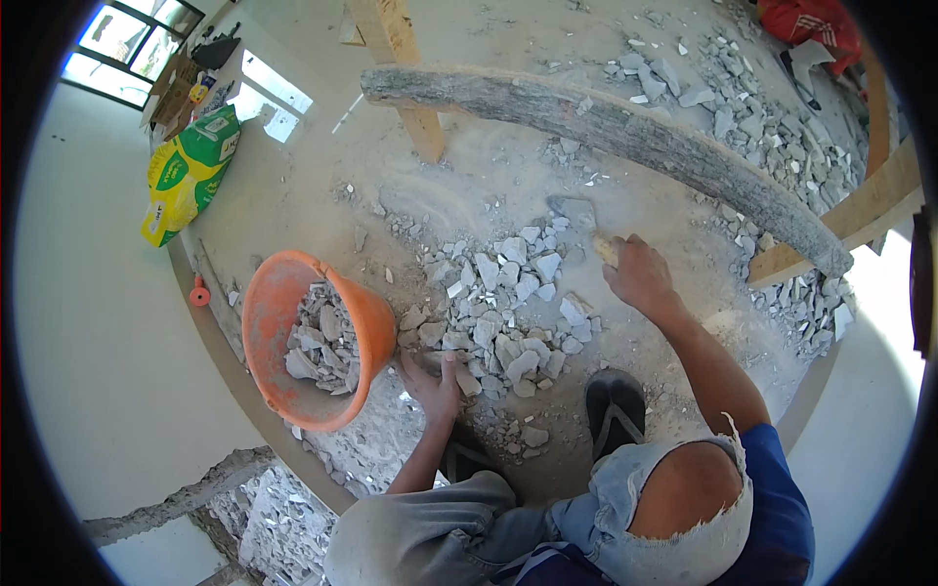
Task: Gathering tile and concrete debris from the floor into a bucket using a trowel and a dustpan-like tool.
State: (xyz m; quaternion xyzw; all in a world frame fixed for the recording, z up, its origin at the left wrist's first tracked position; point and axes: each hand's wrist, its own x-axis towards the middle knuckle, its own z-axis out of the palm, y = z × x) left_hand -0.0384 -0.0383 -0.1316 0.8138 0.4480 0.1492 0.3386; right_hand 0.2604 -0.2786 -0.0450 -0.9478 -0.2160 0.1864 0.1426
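Observation:
My right hand (639, 277) is closed round the pale wooden handle of a trowel (573, 208), whose grey blade lies at the floor beyond the rubble. A heap of broken grey and white rubble (508, 303) spreads between my two hands. My left hand (432, 391) is low at the heap's near left edge, thumb and fingers apart, close to an orange bucket (377, 317). The bucket is tipped on its side and holds several chunks of rubble (320, 337). Parts of the left fingers are hard to make out against the stones.
A rough log (606, 117) crosses beyond the heap, near wooden posts (408, 78). More rubble (772, 137) lies at the far right. A yellow-green sack (195, 174) rests by the left wall. My sandalled foot (616, 408) stands beside the heap; broken flooring shows at lower left.

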